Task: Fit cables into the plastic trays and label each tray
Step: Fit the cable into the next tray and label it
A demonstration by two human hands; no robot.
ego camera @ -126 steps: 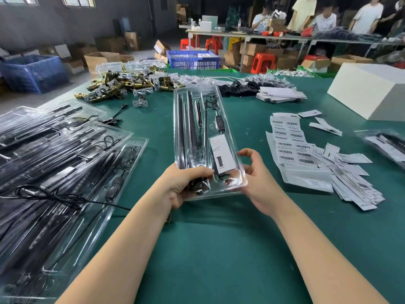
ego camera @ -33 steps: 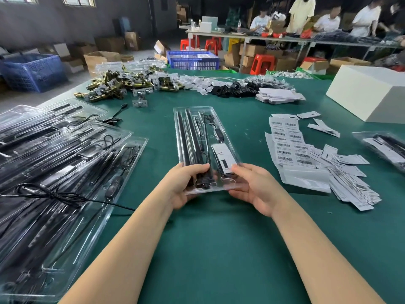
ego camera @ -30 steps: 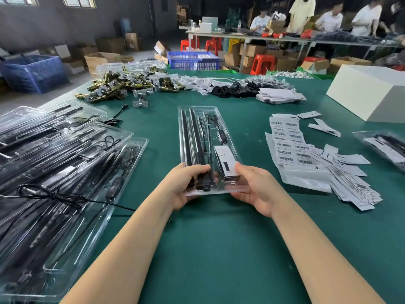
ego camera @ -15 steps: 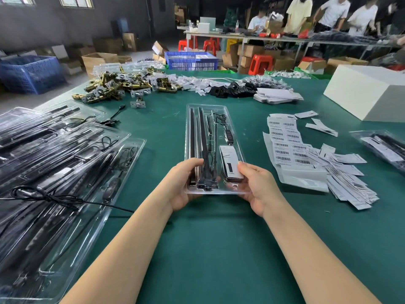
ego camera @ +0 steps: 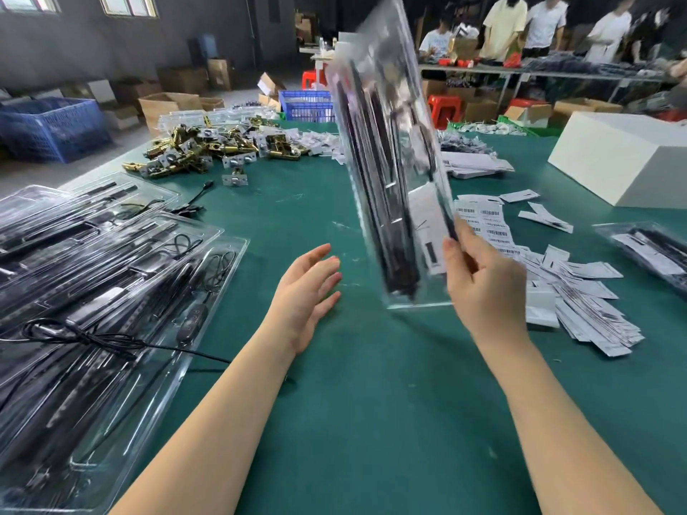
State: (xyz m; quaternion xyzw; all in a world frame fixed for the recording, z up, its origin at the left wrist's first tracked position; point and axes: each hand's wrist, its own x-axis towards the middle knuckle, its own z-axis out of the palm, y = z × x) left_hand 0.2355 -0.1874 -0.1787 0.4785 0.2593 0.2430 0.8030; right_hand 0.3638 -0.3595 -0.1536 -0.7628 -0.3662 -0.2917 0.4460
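Observation:
A clear plastic tray (ego camera: pixel 386 150) with black cables and a white label inside stands almost upright above the green table, blurred by motion. My right hand (ego camera: pixel 483 284) grips its lower right edge, thumb on the front. My left hand (ego camera: pixel 308 288) hovers open to the tray's lower left, fingers straight, touching nothing. Sheets of barcode labels (ego camera: pixel 483 221) lie on the table behind the tray, partly hidden by it.
Several filled clear trays (ego camera: pixel 93 276) are stacked at the left with a loose black cable (ego camera: pixel 93 340) across them. Loose label slips (ego camera: pixel 594 310) pile up at the right beside another tray (ego camera: pixel 650 250). A white box (ego camera: pixel 624 161) and brass hardware (ego camera: pixel 208 150) sit farther back.
The tray lay flat on the table held by both hands. Now my right hand has swung it up on end, and my left hand has let go and opened.

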